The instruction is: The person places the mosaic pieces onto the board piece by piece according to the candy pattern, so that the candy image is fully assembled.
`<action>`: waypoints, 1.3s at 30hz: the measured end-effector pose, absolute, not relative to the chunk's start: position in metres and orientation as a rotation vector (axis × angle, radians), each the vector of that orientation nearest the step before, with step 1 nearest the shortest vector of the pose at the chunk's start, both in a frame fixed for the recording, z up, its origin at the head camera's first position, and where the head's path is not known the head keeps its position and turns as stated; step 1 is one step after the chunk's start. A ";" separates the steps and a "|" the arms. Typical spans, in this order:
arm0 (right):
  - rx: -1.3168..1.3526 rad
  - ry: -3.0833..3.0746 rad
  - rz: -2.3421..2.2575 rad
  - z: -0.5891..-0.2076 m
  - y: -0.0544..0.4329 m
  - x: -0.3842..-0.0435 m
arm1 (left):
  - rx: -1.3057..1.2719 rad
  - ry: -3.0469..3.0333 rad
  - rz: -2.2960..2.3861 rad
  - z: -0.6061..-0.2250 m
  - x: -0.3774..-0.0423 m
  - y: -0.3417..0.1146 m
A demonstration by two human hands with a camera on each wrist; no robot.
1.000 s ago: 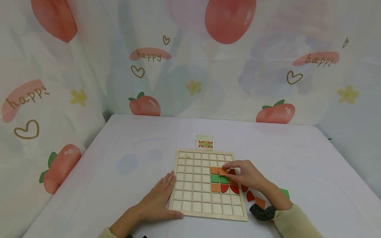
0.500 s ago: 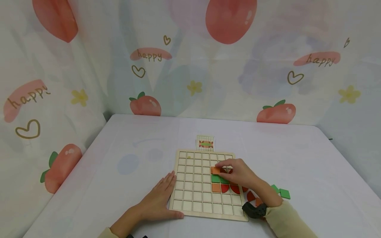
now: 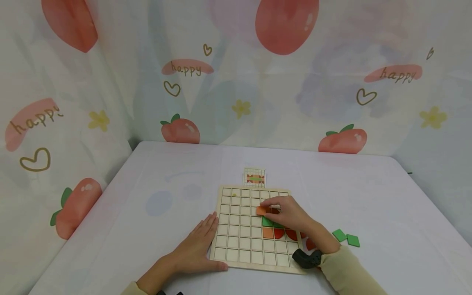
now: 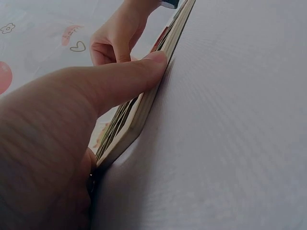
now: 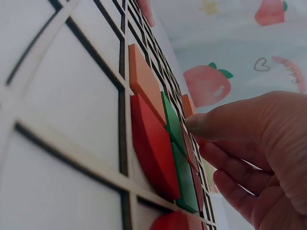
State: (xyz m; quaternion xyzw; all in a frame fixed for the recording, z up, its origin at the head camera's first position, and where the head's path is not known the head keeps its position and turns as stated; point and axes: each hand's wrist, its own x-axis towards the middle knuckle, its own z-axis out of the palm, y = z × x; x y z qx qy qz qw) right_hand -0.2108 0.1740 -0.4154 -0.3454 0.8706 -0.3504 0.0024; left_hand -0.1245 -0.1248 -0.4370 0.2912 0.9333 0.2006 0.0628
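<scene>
In the head view, my left hand (image 3: pixel 195 248) lies along the left edge of a wooden grid board (image 3: pixel 237 256), fingers straight, thumb at its near edge. That thumb (image 4: pixel 129 79) presses the board's rim in the left wrist view. My right hand (image 3: pixel 289 213) pinches an orange square tile (image 3: pixel 261 210) between thumb and fingertips, over the board's upper middle. The tile (image 5: pixel 188 104) looks tipped up in the right wrist view. Below it are green tiles (image 3: pixel 267 221), another orange tile (image 3: pixel 268 232) and red rounded pieces (image 3: pixel 279 233) in the grid. My right hand hides some cells.
A small pattern card (image 3: pixel 254 178) lies beyond the board's far edge. Two loose green tiles (image 3: pixel 352 240) lie on the white table right of my forearm, and a red piece (image 3: pixel 310 244) sits beside the board. A printed curtain (image 3: pixel 258 102) stands behind the table.
My right hand has moved left across the upper coloured row, and an orange tile now sits tilted in its fingertips. The forearm has uncovered the green tiles. My left hand has stayed put.
</scene>
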 end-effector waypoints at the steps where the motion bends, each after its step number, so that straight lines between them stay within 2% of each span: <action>1: -1.081 2.735 -1.095 -0.416 0.173 -0.211 | 0.883 2.821 0.606 -0.437 -0.125 -0.125; 39: -0.991 2.741 -1.130 -0.419 0.160 -0.215 | 0.867 2.814 0.612 -0.436 -0.124 -0.124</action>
